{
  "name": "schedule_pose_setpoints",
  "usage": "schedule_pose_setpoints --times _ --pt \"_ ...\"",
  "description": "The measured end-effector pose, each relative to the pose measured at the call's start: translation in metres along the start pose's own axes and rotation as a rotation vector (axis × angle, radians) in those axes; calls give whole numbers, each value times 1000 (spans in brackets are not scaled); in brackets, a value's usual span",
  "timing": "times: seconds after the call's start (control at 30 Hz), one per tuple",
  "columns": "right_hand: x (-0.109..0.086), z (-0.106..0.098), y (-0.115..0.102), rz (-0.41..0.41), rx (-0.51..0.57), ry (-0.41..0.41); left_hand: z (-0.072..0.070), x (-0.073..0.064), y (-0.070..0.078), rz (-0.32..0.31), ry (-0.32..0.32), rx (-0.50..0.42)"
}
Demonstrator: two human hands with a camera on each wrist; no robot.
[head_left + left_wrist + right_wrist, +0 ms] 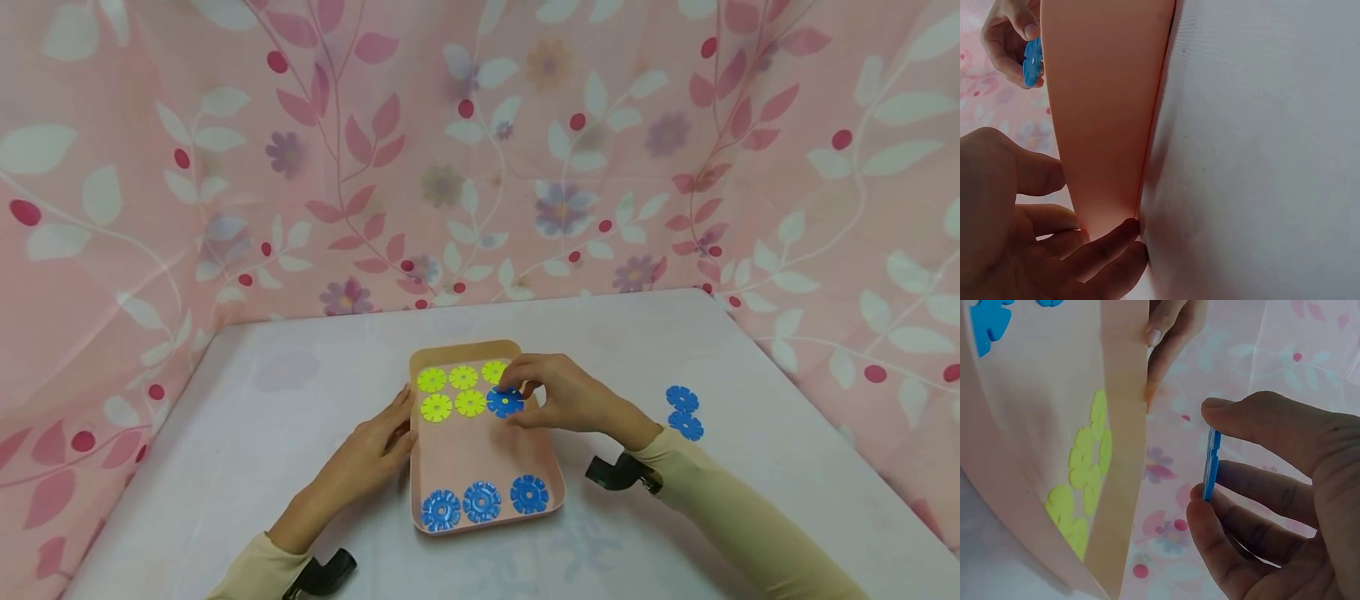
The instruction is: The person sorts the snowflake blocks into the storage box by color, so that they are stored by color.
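Between the thumb and fingertips of my right hand (573,398) a blue notched plastic disc (505,402) is pinched. The right wrist view shows that disc (1211,465) edge-on. It is above the pink tray (480,450), by its right side. Yellow-green notched discs (463,377) lie in two rows at the tray's far end; the right hand partly covers one. Three blue discs (482,502) lie along the near end. My left hand (366,446) rests its fingers against the tray's left outer wall (1107,112).
Two more blue discs (683,412) lie on the white table (637,333) to the right, beside my right forearm. Black wrist mounts (624,473) stick out from both sleeves. A pink floral cloth (480,167) hangs behind the table.
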State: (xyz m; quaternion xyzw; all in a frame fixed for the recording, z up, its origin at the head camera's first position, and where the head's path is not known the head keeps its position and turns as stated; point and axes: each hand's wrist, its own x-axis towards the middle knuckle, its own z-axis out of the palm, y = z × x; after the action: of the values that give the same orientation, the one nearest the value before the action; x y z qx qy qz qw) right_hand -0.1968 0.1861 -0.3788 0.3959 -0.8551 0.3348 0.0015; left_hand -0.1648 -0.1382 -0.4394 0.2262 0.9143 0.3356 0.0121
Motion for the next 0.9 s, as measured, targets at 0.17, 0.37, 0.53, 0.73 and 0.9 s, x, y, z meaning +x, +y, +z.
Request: schedule_pose_setpoints --times 0.17,0.37,0.53,0.73,0.9 --pt "4 1 -4 18 0 -9 0 -1 -1 -8 -4 0" --pt "8 3 -8 6 10 -16 0 0 -2 23 8 9" --pt "12 6 -8 -34 26 -18 -1 1 -2 29 3 15" --pt "18 12 -10 -61 32 -31 -1 1 -1 11 -12 0" --pt "21 18 -14 -41 2 -40 -2 0 -1 9 -15 -9"
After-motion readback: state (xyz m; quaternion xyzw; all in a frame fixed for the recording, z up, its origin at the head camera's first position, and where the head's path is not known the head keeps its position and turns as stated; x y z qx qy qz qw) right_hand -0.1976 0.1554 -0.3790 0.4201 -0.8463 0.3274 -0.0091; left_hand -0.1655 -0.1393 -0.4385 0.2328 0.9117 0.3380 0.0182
